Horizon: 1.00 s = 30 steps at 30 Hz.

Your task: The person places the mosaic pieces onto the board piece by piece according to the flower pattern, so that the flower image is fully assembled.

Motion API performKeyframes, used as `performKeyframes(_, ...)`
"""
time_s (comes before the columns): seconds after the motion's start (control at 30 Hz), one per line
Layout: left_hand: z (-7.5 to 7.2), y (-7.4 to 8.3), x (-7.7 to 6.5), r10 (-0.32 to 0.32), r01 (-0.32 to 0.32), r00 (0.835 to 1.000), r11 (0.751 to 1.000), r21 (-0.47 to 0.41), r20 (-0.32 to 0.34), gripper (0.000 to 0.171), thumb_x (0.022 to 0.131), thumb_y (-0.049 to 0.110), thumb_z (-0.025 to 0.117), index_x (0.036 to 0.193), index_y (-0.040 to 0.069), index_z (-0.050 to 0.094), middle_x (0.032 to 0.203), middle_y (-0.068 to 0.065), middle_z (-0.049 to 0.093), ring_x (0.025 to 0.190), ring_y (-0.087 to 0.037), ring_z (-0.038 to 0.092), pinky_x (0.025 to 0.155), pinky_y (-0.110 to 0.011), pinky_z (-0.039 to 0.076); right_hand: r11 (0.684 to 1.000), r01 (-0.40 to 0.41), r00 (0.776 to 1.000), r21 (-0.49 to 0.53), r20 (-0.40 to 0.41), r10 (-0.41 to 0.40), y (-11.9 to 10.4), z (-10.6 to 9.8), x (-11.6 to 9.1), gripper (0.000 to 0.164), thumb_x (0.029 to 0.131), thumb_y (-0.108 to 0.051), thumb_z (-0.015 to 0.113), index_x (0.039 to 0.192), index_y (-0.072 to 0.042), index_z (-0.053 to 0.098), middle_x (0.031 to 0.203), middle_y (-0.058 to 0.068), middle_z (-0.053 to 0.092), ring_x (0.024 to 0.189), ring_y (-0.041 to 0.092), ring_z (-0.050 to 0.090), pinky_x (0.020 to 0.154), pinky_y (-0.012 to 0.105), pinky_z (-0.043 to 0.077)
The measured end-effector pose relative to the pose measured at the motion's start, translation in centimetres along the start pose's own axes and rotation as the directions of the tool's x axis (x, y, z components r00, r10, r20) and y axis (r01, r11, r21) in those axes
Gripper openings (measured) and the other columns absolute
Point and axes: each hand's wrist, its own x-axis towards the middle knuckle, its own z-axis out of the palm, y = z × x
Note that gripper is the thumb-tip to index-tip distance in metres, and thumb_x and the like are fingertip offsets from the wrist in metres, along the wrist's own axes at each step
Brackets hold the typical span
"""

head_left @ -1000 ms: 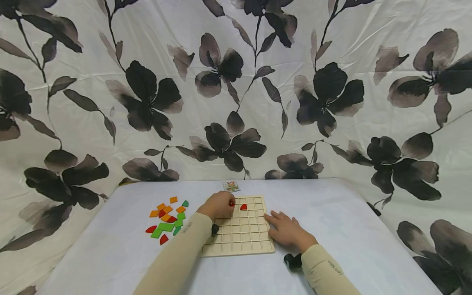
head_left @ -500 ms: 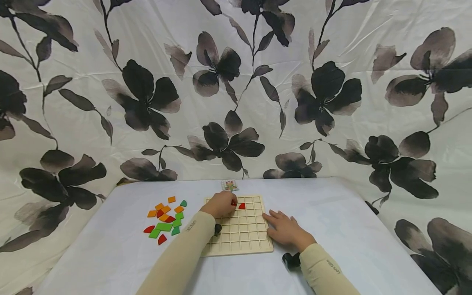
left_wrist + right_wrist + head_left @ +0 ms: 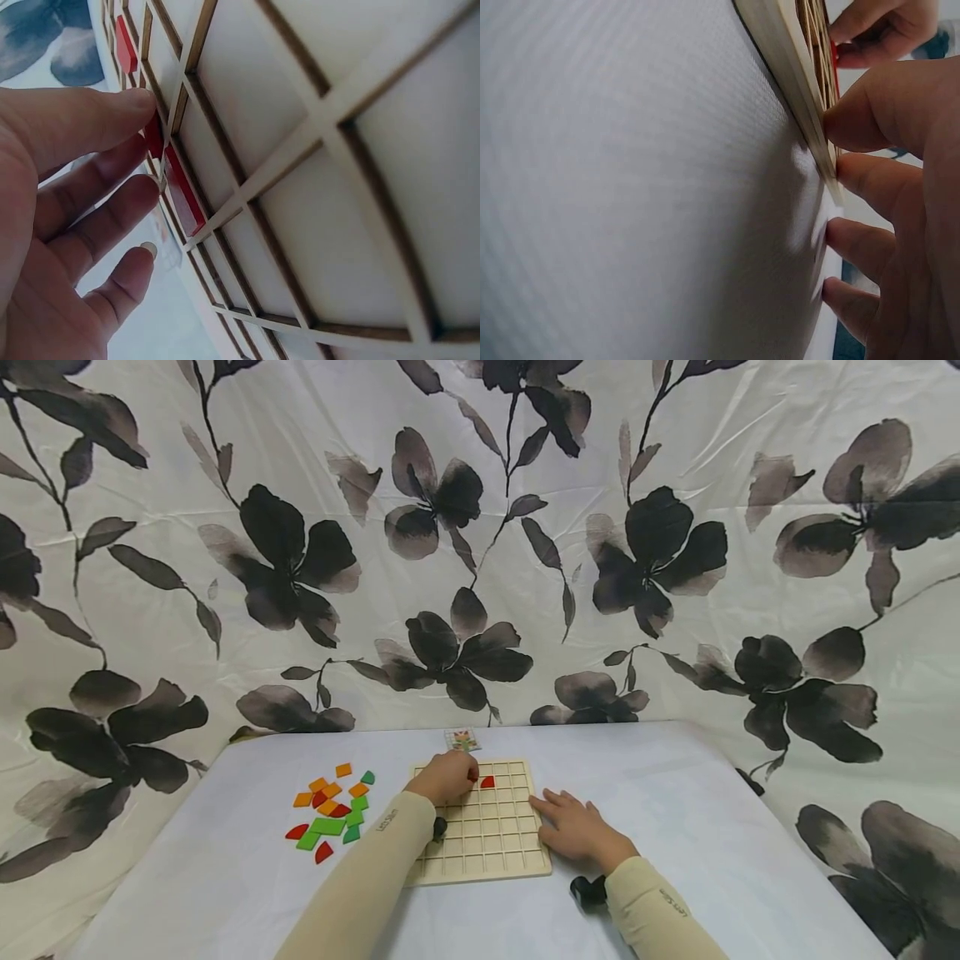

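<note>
A pale wooden grid board [image 3: 495, 839] lies flat on the table. My left hand [image 3: 444, 777] is over its far left part, thumb and index finger pinching a small red piece [image 3: 154, 136] at the grid. In the left wrist view, one red piece [image 3: 182, 191] sits in a cell beside those fingertips, and another red quarter-round piece [image 3: 126, 46] lies in a cell farther along. My right hand [image 3: 581, 828] rests at the board's right edge with its fingers spread; thumb and index finger [image 3: 874, 180] touch the board's side in the right wrist view.
Left of the board lies a loose group of orange squares [image 3: 343, 770], light green pieces [image 3: 327, 827], dark green pieces [image 3: 352, 834] and red quarter-rounds [image 3: 324, 852]. A small patterned card [image 3: 462, 740] is behind the board, before a floral cloth backdrop [image 3: 442, 652].
My left hand has shifted slightly right across the board toward the red piece in the far row. The right hand stays at the board's edge. The head view has turned slightly.
</note>
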Motion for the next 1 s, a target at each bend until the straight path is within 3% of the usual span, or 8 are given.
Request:
performKeyframes(0.47, 0.4, -0.3, 0.4, -0.033, 0.032, 0.999, 0.999, -0.035, -0.016, 0.008, 0.085, 0.004, 0.067, 0.087, 0.010, 0.072, 0.088, -0.002, 0.068, 0.078, -0.014, 0.058, 0.074, -0.034, 0.050, 1.000, 0.003, 1.000, 0.002, 0.008, -0.003, -0.2, 0.2, 0.0, 0.055, 0.092, -0.032, 0.049, 0.146, -0.024, 0.045, 0.155, 0.008, 0.037, 0.145, 0.037, 0.029, 0.110, 0.068, 0.019)
performKeyframes(0.7, 0.4, 0.3, 0.4, 0.007, -0.006, 0.999, 1.000, 0.016, -0.053, 0.011, 0.083, 0.000, 0.066, 0.082, 0.007, 0.073, 0.084, -0.003, 0.070, 0.078, -0.016, 0.063, 0.073, -0.034, 0.052, 1.000, -0.010, 1.000, -0.008, 0.013, 0.010, -0.2, 0.0, -0.1, 0.054, 0.092, -0.030, 0.050, 0.145, -0.022, 0.045, 0.154, 0.009, 0.037, 0.144, 0.037, 0.029, 0.109, 0.069, 0.019)
performKeyframes(1.0, 0.1, 0.7, -0.4, -0.002, 0.007, 0.996, 0.998, 0.069, -0.086, 0.013, 0.086, 0.000, 0.064, 0.081, 0.007, 0.074, 0.084, -0.004, 0.070, 0.083, -0.019, 0.065, 0.076, -0.033, 0.053, 1.000, -0.009, 1.000, -0.010, 0.007, 0.009, -0.5, 0.1, 0.1, 0.054, 0.093, -0.030, 0.049, 0.146, -0.023, 0.044, 0.155, 0.009, 0.037, 0.144, 0.038, 0.029, 0.109, 0.069, 0.019)
